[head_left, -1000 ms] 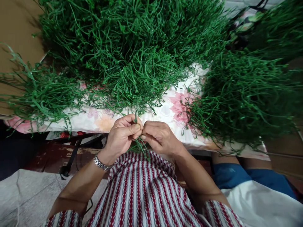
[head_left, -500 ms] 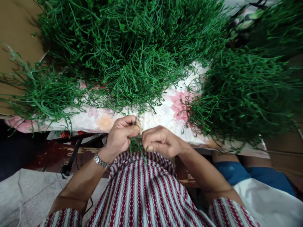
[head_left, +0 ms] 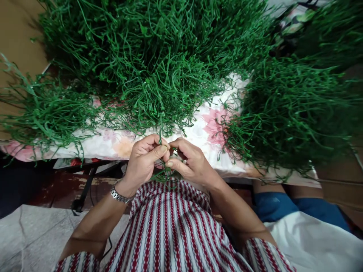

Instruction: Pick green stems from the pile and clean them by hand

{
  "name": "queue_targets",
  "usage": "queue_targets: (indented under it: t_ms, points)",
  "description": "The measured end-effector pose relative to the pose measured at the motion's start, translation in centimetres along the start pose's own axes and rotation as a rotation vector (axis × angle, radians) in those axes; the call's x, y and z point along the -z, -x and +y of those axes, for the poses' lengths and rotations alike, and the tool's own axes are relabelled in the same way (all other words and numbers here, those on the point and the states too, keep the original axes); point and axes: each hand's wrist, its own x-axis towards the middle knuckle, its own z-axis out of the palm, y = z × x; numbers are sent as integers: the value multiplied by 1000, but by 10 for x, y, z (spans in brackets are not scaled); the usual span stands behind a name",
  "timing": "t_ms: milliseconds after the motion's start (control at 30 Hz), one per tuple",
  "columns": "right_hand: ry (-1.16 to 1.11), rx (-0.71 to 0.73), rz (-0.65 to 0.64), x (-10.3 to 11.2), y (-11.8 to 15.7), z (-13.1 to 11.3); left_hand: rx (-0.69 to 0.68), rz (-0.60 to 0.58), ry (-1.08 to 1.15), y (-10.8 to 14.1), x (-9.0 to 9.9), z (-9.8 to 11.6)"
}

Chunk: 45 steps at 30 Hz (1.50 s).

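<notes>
My left hand (head_left: pixel 146 156), with a metal-band watch (head_left: pixel 119 194) on its wrist, pinches a thin green sprig (head_left: pixel 160 130) between thumb and fingers. The sprig's stem sticks up above the pinch, and more green strands (head_left: pixel 163 175) hang below it in front of my striped clothing. Close against it is my right hand (head_left: pixel 188 160). Its index finger reaches the left fingertips, while its thumb lies lower beside the green strands, with a gap between thumb and index finger. The right hand's other fingers are partly hidden. Both hands are just in front of the table edge.
A large heap of green sprigs (head_left: pixel 159 56) covers the far part of the flowered tablecloth (head_left: pixel 198 132). Smaller heaps lie to the left (head_left: pixel 53 113) and right (head_left: pixel 289 113). Another person's legs in blue shorts (head_left: pixel 275 206) are at the lower right. Cardboard (head_left: pixel 19 34) stands far left.
My right hand has gone from curled fingers to a thumb and index finger spread apart, and its index finger now meets the left fingertips. A stem now shows above the left pinch.
</notes>
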Motion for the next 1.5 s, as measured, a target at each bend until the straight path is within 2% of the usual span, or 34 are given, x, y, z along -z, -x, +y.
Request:
queue_targets:
  t_ms: [100,300,400,533,667,867,967,1133,1233,1333,1400,1500]
  points:
    - [-7,-41,-33,-2,4,-1,-16,8,0,1,2,-2]
    - [-77,-107,-40,1,7,-1,-8,-61,59,2,2,1]
    - [-92,-113,-15,0,6,0,-53,-32,58,2,0,-1]
    - [-40,-43,21,-2,6,1,-124,19,-29,6,2,-4]
    - [78,63,25,-5,7,3,-7,-48,-140,12,6,-6]
    - [227,165,-18,-6,8,1,16,45,-227,14,7,-7]
    - [124,169,-70,-3,6,0,31,-17,-263,12,9,-6]
    - [-334,105,-230,1,6,10,41,-226,-159,10,12,-7]
    - [-505,44,-303,0,7,19,59,-273,-103,12,11,-9]
    - [-614,67,-362,3,9,21,79,-258,-24,13,11,-7]
    - [-624,107,-337,8,9,18,93,-219,56,12,11,-4]
    - [-430,87,-155,16,7,10,94,-137,42,9,9,-1]
